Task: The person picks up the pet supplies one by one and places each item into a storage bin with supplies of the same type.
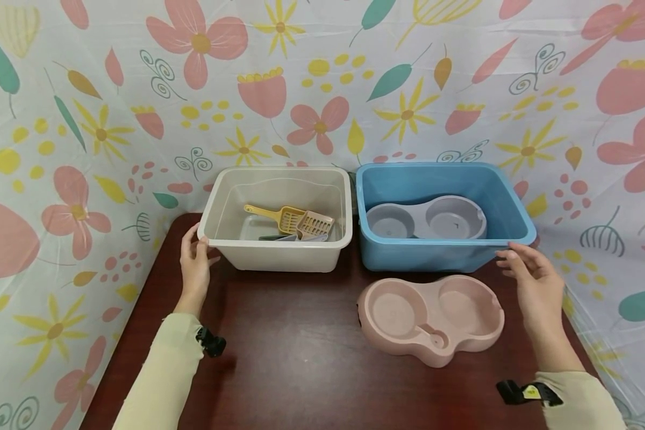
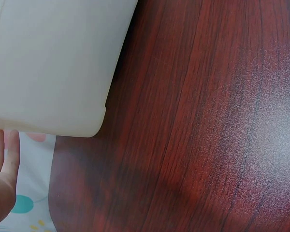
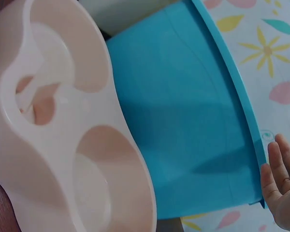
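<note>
Your two bins stand side by side at the back of the table: the off-white bin [image 1: 279, 260] on your left, the blue bin [image 1: 424, 257] on your right. Your left hand [image 1: 195, 269] is at the off-white bin's front left corner, fingertips touching the rim, fingers fairly straight, not wrapped around it. Your right hand [image 1: 540, 283] meets the blue bin's front right corner with its fingers loosely spread; they touch the rim, and you have no firm hold of it that shows.

Inside the off-white bin lie a yellow scoop [image 1: 287, 218] and a beige scoop [image 1: 315, 225], with other pieces partly hidden by the front rim. The blue bin holds a grey double bowl [image 1: 420, 218].

Judging by this layout, the work looks well along: both bins are upright and next to each other, each with something in it. The pink double bowl [image 1: 432, 319] is outside both, on the table [image 1: 301, 364] just in front of the blue bin, so it seems the one piece left over; whether it belongs inside, you cannot tell from here. Floral cloth [image 1: 322, 71] hangs behind everything.
</note>
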Demonstrator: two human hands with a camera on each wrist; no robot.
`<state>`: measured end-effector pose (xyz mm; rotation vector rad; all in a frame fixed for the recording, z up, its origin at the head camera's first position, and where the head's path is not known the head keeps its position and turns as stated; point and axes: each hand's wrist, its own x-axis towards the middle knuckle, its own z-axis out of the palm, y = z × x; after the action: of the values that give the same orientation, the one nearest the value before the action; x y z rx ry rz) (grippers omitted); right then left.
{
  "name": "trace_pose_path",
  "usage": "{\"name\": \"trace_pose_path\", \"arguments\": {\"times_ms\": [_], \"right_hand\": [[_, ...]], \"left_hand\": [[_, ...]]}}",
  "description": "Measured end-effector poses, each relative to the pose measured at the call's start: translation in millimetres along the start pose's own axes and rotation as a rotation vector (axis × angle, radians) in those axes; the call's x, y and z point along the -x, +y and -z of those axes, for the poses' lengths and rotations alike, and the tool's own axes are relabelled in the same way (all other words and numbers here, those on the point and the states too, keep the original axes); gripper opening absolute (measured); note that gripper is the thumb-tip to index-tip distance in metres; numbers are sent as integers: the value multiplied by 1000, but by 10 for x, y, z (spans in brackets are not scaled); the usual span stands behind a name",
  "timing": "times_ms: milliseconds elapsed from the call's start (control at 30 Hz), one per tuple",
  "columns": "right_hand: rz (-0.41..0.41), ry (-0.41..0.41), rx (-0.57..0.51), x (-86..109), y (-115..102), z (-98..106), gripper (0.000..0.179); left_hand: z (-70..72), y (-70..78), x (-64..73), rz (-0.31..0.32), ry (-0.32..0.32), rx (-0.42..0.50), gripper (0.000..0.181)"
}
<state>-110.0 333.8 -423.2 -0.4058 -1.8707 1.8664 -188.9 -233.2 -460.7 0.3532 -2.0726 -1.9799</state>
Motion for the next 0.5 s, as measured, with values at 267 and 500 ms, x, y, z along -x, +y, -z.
{"name": "trace_pose_path", "arguments": {"times_ms": [267, 500], "right_hand": [[-27, 82, -41, -109, 11, 134, 29], [-47, 124, -41, -205, 58, 249, 28]], "left_hand": [[6, -243, -118, -23, 33, -1, 43], [5, -244, -112, -42, 42, -5, 42]]}}
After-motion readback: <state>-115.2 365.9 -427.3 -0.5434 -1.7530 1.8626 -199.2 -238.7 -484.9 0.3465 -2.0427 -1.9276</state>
